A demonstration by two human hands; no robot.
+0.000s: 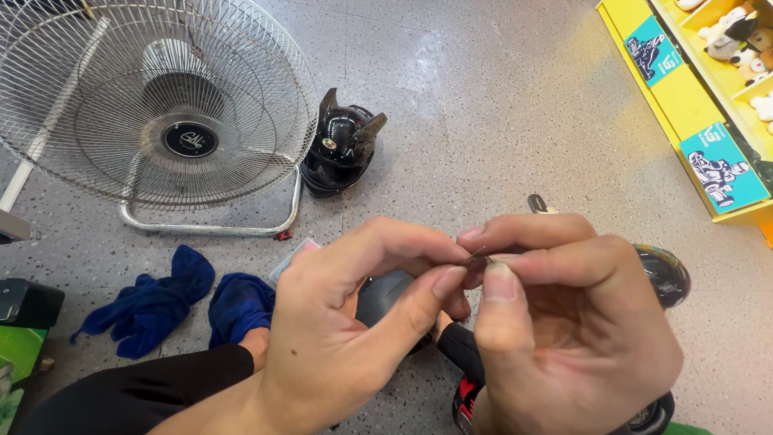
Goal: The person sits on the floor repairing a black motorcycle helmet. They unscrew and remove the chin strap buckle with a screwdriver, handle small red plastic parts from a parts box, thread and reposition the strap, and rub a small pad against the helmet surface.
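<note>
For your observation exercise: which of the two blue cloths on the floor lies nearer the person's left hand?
The right-hand blue cloth, just beside the left hand; the other blue cloth lies farther left, below the fan.

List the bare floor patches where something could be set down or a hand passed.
Widest free floor: between the black helmet and the yellow shelf unit. A smaller strip lies between the fan base and the blue cloth. Crowded: bottom centre, where left hand and right hand pinch a tiny part over dark rounded objects.

Glossy black plastic helmet (341, 151), wire-metal fan (157, 105), blue cloth (153, 302), speckled floor (515, 105).
</note>
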